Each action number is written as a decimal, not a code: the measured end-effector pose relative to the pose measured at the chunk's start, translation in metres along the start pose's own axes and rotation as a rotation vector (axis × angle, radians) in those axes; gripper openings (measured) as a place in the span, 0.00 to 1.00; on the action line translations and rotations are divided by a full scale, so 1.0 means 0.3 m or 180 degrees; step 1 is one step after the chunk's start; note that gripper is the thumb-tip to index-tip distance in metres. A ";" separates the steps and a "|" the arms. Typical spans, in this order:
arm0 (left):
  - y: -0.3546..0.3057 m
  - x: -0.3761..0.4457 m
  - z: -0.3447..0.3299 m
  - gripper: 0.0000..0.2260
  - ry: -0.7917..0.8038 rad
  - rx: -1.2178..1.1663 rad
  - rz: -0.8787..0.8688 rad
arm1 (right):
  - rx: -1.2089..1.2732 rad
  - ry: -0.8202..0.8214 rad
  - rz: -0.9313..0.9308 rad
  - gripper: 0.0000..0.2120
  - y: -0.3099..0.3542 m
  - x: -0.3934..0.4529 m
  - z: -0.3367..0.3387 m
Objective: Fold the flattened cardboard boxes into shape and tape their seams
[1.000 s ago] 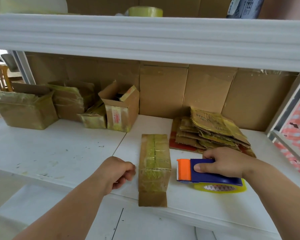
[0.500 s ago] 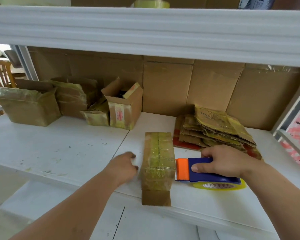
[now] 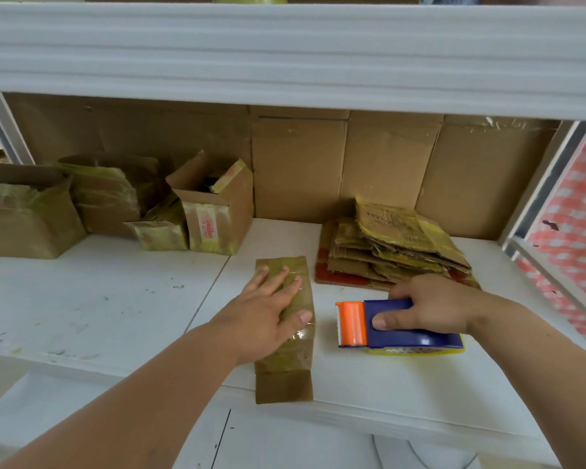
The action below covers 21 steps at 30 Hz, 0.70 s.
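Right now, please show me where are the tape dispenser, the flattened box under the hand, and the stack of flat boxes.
tape dispenser [image 3: 416, 333], head view, on its blue body.
flattened box [image 3: 283, 384], head view, on its bare near end.
stack of flat boxes [image 3: 396, 228], head view, on the top sheet.

Faint print on the top flattened box [image 3: 391, 223] and red label on an open box [image 3: 210, 228] are illegible.

Flattened box [image 3: 285, 333] on shelf edge; tape dispenser [image 3: 400, 324] beside; stack [image 3: 386, 248] behind.
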<state>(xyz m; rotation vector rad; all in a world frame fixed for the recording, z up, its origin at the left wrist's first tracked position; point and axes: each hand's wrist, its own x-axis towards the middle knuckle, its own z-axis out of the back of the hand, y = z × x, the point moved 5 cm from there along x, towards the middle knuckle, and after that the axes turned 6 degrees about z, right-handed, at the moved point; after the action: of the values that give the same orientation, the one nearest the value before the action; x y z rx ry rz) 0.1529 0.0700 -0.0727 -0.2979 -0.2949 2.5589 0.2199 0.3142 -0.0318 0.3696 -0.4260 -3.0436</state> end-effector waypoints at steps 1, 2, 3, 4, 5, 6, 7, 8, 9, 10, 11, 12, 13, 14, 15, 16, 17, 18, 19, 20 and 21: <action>-0.001 0.001 0.000 0.31 -0.0006 -0.0011 -0.0006 | -0.0015 -0.0001 0.0004 0.23 -0.015 -0.009 0.003; -0.002 0.002 0.001 0.31 -0.0014 -0.0016 -0.0005 | -0.0010 -0.0011 0.0012 0.23 -0.029 -0.015 0.003; -0.002 0.003 -0.001 0.31 -0.0019 -0.0011 0.0002 | 0.0032 -0.0026 0.0028 0.24 -0.041 -0.020 0.000; 0.000 0.004 -0.002 0.32 -0.0018 -0.0003 0.0008 | 0.0107 -0.0043 0.0049 0.25 -0.051 -0.022 -0.005; 0.000 0.005 -0.002 0.32 -0.0010 -0.0002 0.0002 | 0.0196 -0.0060 0.0068 0.26 -0.058 -0.025 -0.007; 0.001 0.005 -0.002 0.32 0.0001 -0.0004 -0.0009 | 0.0278 -0.0080 0.0069 0.28 -0.066 -0.028 -0.007; 0.002 0.005 -0.001 0.33 0.0009 -0.0007 -0.0017 | 0.0333 -0.0100 0.0069 0.29 -0.071 -0.030 -0.003; 0.004 0.004 -0.001 0.33 0.0020 -0.0014 -0.0014 | 0.0356 -0.0102 0.0071 0.29 -0.074 -0.031 -0.001; 0.005 0.004 -0.002 0.32 0.0026 -0.0027 -0.0011 | 0.0366 -0.0099 0.0080 0.29 -0.077 -0.032 0.001; 0.005 0.004 -0.002 0.32 0.0022 -0.0044 -0.0009 | 0.0370 -0.0091 0.0094 0.30 -0.076 -0.033 0.002; 0.004 0.002 -0.001 0.32 0.0017 -0.0061 -0.0004 | 0.0363 -0.0071 0.0112 0.31 -0.074 -0.031 0.003; 0.003 0.001 0.000 0.32 0.0013 -0.0069 0.0001 | 0.0338 -0.0043 0.0121 0.31 -0.072 -0.029 0.004; 0.003 0.000 0.001 0.31 0.0007 -0.0074 0.0006 | 0.0294 -0.0019 0.0121 0.31 -0.068 -0.028 0.007; 0.004 0.000 0.001 0.31 0.0004 -0.0085 0.0015 | 0.0237 -0.0002 0.0115 0.30 -0.065 -0.026 0.011; 0.004 0.002 0.001 0.31 0.0000 -0.0098 0.0019 | 0.0158 0.0002 0.0123 0.29 -0.062 -0.026 0.017; 0.005 0.003 0.000 0.31 -0.0003 -0.0108 0.0022 | 0.0057 0.0004 0.0143 0.29 -0.059 -0.025 0.022; 0.007 0.005 -0.001 0.31 -0.0003 -0.0113 0.0023 | -0.0053 0.0011 0.0167 0.28 -0.055 -0.024 0.026; 0.008 0.006 -0.003 0.31 -0.0002 -0.0110 0.0024 | -0.0156 0.0027 0.0182 0.26 -0.050 -0.024 0.028; 0.009 0.006 -0.004 0.32 -0.0005 -0.0105 0.0024 | -0.0247 0.0052 0.0181 0.25 -0.044 -0.024 0.028; 0.009 0.006 -0.004 0.32 -0.0013 -0.0098 0.0021 | -0.0326 0.0078 0.0165 0.23 -0.035 -0.023 0.029; 0.008 0.006 -0.004 0.32 -0.0020 -0.0096 0.0018 | -0.0409 0.0097 0.0144 0.22 -0.024 -0.021 0.031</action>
<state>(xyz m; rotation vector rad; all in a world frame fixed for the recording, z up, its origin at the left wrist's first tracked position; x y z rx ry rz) 0.1504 0.0692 -0.0747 -0.3023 -0.3358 2.5633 0.2238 0.3242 -0.0237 0.3928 -0.2324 -2.9969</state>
